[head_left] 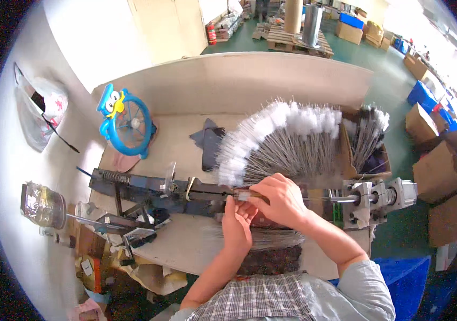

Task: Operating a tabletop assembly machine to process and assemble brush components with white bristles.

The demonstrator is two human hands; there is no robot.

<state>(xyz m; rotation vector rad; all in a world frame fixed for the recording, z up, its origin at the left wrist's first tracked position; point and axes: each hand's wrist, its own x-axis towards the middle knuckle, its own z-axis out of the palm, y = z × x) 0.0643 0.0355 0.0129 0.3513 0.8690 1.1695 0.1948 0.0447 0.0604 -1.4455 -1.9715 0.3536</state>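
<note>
Colours here are all over the place: the little desk fan (127, 124) is bright blue with a yellow beak and white eyes, the brushes (282, 139) fanned out on the bench have fluffy white tips on thin grey wire stems, and the machine rail (153, 190) is dark grey, nearly black. The bench top (177, 144) is pale beige. The shirt (260, 299) is a grey and white check with light blue sleeves. The floor is green, the crates (422, 95) blue, the boxes (442, 171) plain brown cardboard.
</note>
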